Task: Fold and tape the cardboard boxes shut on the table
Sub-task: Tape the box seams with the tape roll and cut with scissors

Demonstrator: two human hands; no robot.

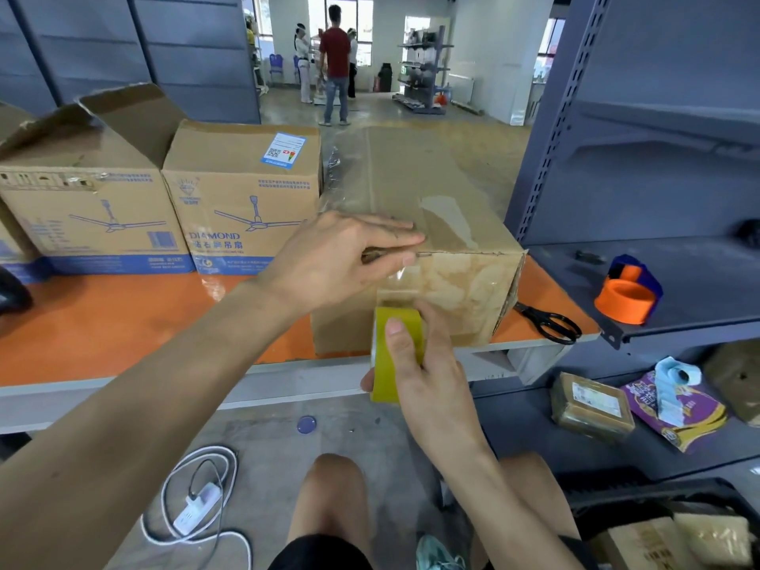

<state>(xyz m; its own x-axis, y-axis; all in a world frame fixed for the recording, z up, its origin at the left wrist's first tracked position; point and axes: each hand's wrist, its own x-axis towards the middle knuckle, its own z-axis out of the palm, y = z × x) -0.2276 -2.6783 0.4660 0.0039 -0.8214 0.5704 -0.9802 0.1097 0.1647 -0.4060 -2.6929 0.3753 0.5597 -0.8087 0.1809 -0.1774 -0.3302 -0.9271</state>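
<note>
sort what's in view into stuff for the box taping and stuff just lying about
For the job: box, pressed by the left hand; tape roll, gripped by the right hand; open fan box; shut fan box; probably scissors.
Lying about: orange dispenser, parcel, snack bag, power strip.

My left hand [329, 261] covers the near top edge of the long box [411, 178], so the flap joint under my fingers is hidden. My right hand [427, 372] hides most of the tape roll [384, 322]. The open box [82, 207] on the left is cut by the edge of view, as is a dark object [12, 290] in front of it. The small blue print on the fan box [242, 207] is too blurred to read.
</note>
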